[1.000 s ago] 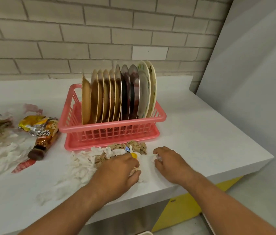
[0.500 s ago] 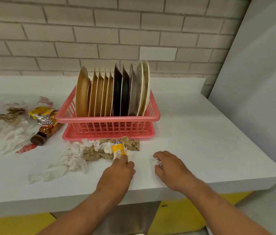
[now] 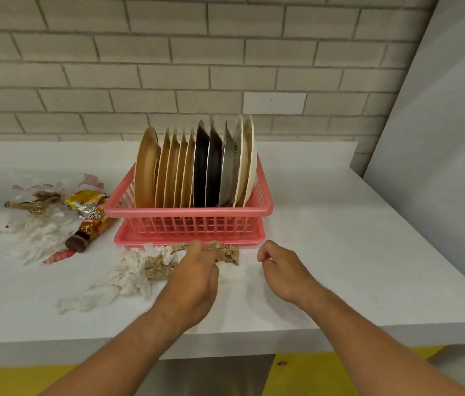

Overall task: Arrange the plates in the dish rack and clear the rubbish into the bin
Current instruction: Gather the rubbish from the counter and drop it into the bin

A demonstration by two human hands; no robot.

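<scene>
Pushed forward, left hand (image 3: 197,271) is laid on crumpled brown-and-white paper (image 3: 157,267), judged light, soft, best bunched whole; right hand (image 3: 281,270) curled; grips untellable.

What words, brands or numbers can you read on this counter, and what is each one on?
"om", or close to it: white letters on the brown bottle's label, blurred; the whole word is unreadable.
Red band below those letters: print too small to read.
Snack wrapper: print too crumpled to read.
Plates and dish rack: no text.
</scene>
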